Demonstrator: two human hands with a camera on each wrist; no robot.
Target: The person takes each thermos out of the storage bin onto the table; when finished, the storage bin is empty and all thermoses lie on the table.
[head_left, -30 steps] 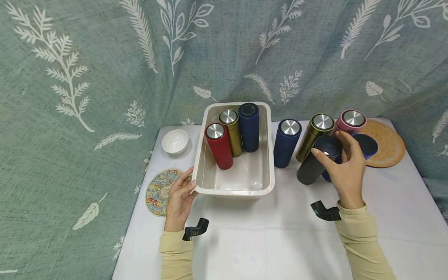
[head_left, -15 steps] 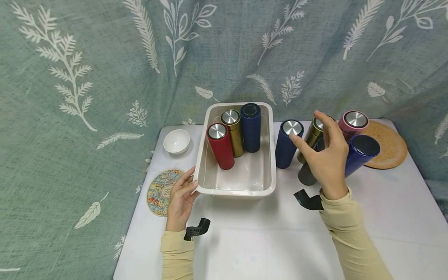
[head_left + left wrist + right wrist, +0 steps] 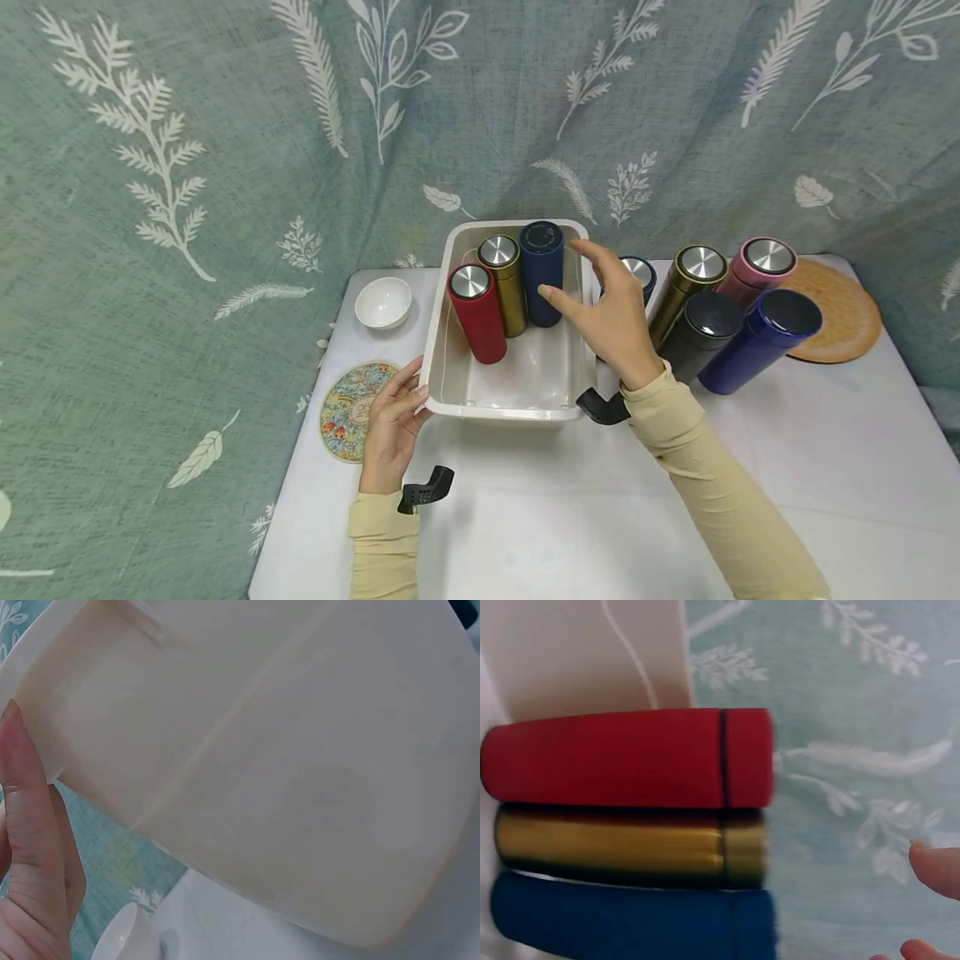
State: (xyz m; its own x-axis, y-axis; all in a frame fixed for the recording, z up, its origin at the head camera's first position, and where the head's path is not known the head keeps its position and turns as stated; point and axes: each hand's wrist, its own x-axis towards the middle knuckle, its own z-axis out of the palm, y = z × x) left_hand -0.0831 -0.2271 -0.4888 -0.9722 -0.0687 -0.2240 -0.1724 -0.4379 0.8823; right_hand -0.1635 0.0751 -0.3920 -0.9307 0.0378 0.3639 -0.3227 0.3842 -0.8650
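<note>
A cream plastic bin (image 3: 498,412) stands mid-table with three thermos bottles upright inside: red (image 3: 480,325), gold (image 3: 512,292) and navy (image 3: 543,279). My left hand (image 3: 390,429) grips the bin's front left corner, its thumb (image 3: 22,761) on the rim. Over the bin's right edge, my right hand (image 3: 615,321) has thumb and fingers spread near the navy bottle's upper part. In the right wrist view, its thumb tip (image 3: 937,870) is apart from the bottle tops, and most of the hand is out of frame.
Right of the bin stand a partly hidden navy bottle (image 3: 639,271), a gold one (image 3: 686,287), a pink one (image 3: 753,271), a black one (image 3: 697,337) and a glossy blue one (image 3: 765,342). A round wooden board (image 3: 843,321), white bowl (image 3: 383,303) and patterned round mat (image 3: 345,417) lie around.
My right hand has let go of the black bottle, now beside the others on the right, and moved left to the bin. My left hand stays on the rim.
</note>
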